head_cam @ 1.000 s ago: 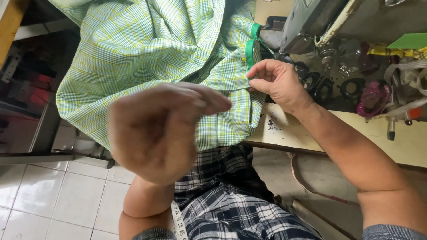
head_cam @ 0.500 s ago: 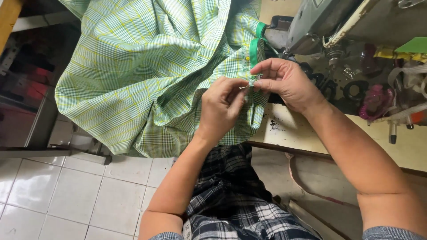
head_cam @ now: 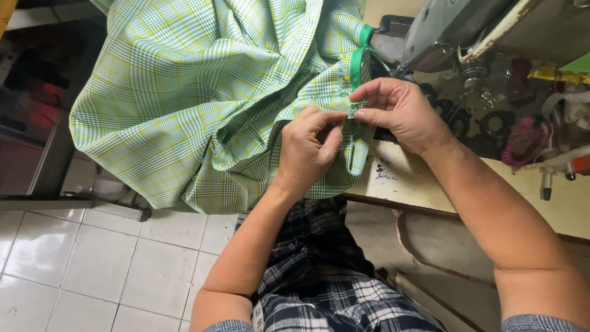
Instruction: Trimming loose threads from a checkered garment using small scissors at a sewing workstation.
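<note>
The left hand (head_cam: pixel 307 150) and the right hand (head_cam: pixel 402 110) are meeting over one small spot on the edge of a green and yellow checked fabric (head_cam: pixel 203 98). The right fingers (head_cam: pixel 369 115) are closing in a pinch on a tiny bit of the cloth edge, and the left fingers (head_cam: pixel 332 123) are curling in just beside them, tips touching the same spot (whether they are holding a thread or only the cloth is too small to tell). Just above the right fingers a solid green band (head_cam: pixel 357 61) is running along the fabric's edge. Beyond that band a grey sewing machine (head_cam: pixel 455 24) is standing on the pale tabletop (head_cam: pixel 393 178), and the rest of the fabric is spilling away to the left of the fingers, hanging over the tabletop's edge toward the tiled floor (head_cam: pixel 92 264).

As a judgement: the grip is very small, so the piece could be slipping out if either pinch loosens; the hanging weight of cloth could be dragging the edge away from the fingers.
</note>
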